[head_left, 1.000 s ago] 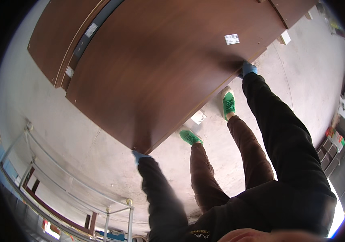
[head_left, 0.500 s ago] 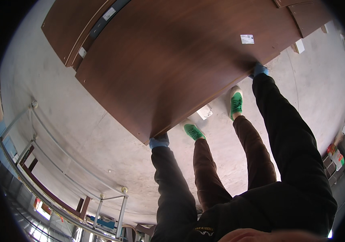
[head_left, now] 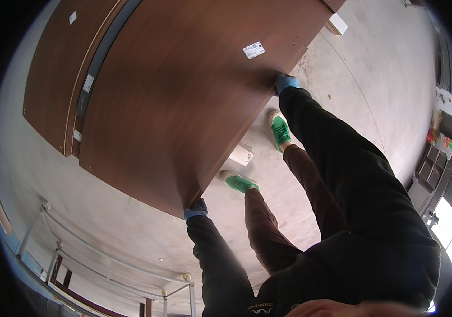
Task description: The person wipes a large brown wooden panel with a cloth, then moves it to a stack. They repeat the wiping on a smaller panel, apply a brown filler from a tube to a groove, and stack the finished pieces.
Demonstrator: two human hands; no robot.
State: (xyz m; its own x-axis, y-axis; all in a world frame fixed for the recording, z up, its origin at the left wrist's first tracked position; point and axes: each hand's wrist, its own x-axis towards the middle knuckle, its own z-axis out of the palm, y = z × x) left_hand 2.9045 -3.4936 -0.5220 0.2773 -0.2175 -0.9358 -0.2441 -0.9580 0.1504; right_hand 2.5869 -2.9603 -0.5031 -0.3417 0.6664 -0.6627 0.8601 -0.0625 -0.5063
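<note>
A large brown wood-finish panel (head_left: 173, 100) with a white label (head_left: 254, 50) extends away from me, its near edge slanting up to the right. At its near left corner, my left hand (head_left: 196, 208), in a blue glove, is closed round the edge. My right hand (head_left: 287, 82), gloved in blue too, grips the same edge near its far right end. The fingers of both hands are mostly hidden by the panel. Left of it lies another brown panel (head_left: 59, 74), with a dark grey strip (head_left: 102, 55) between them.
A white block (head_left: 242, 155) lies partly under the panel's near edge, beside my green shoes (head_left: 240, 183). Another white block (head_left: 337, 24) sits by the far right corner. A metal frame on casters (head_left: 109, 256) stands at the lower left. A grey compartmented rack (head_left: 429, 171) is at the right.
The whole view has turned, so the panel and floor things appear shifted left and rotated. Both hands keep hold of the panel's near edge.
</note>
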